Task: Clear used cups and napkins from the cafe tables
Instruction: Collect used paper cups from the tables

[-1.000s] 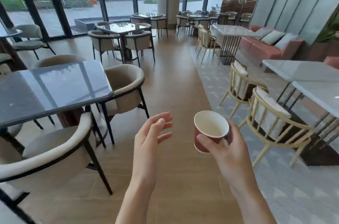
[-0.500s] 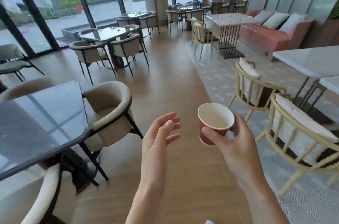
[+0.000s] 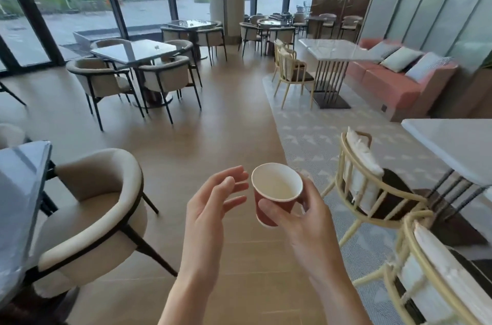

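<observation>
Cup [image 3: 274, 193], red paper with a white inside, sat upright in the right hand [image 3: 300, 221], thumb and fingers curled round its wall, held above the wooden floor [image 3: 213, 122]. Left hand [image 3: 210, 207] hovered just beside it, fingers relaxed and spread, holding nothing. Cream armchair [image 3: 93, 207] stood to the left.
</observation>
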